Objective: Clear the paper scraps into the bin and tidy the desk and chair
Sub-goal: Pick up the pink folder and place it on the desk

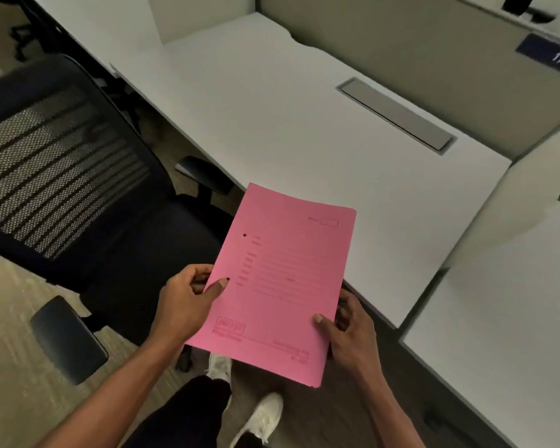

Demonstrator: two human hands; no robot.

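- At far left your office chair (78, 176) stands pulled out from the desk, its mesh back toward you and its dark seat facing the desk edge; one armrest (67, 337) sits low at left over the carpet.
- Your left hand (188, 302) grips the left edge of the pink folder (278, 286), thumb pressed on the cover and fingers curled underneath.
- The pink folder is held in the air between both hands, flat and tilted slightly, its far corner overlapping the front edge of the desk and its near end above your white shoes (262, 415). The printed text on the cover is too faint to read.
- Your right hand (349, 331) clasps the folder's lower right edge, thumb on top, fingers beneath.
- The white desk (304, 124) stretches ahead and to the right, with a grey cable-tray cover (396, 114) set into its back part.
- At far right a blue label (553, 56) sits on the partition.
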